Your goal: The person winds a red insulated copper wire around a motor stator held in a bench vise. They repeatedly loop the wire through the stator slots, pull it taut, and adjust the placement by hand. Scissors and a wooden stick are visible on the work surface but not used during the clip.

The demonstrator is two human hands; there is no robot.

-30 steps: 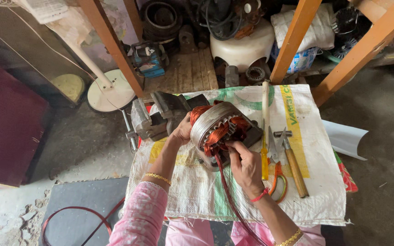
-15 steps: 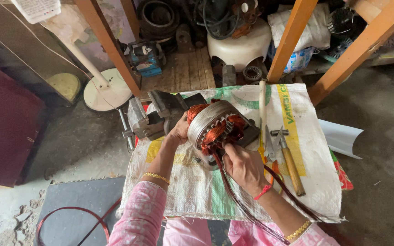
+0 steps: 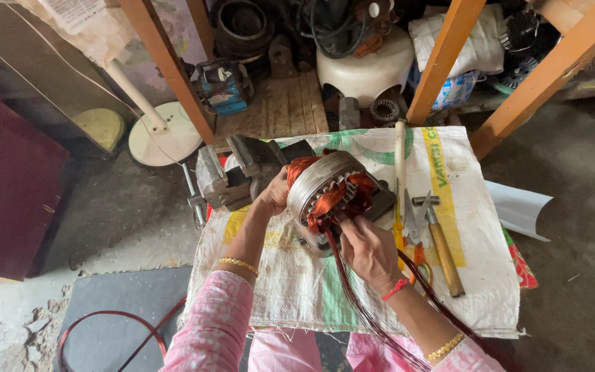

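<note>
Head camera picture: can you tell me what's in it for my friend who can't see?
A person's left hand steadies a round metal motor stator wound with copper wire, while the right hand works at its coils, with loose wire strands trailing down. It sits on a woven sack, with a bench vise to the left and a hammer to the right.

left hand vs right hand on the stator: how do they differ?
The left hand cups the outer metal shell of the stator from its far left side; the right hand sits at the near face, fingers pinching the copper wire at the core. The left hand touches no wire; the bundle trails under the right hand toward the body. The right wrist has a red band, the left a gold bangle. Both are bare and rest on the stator.
</note>
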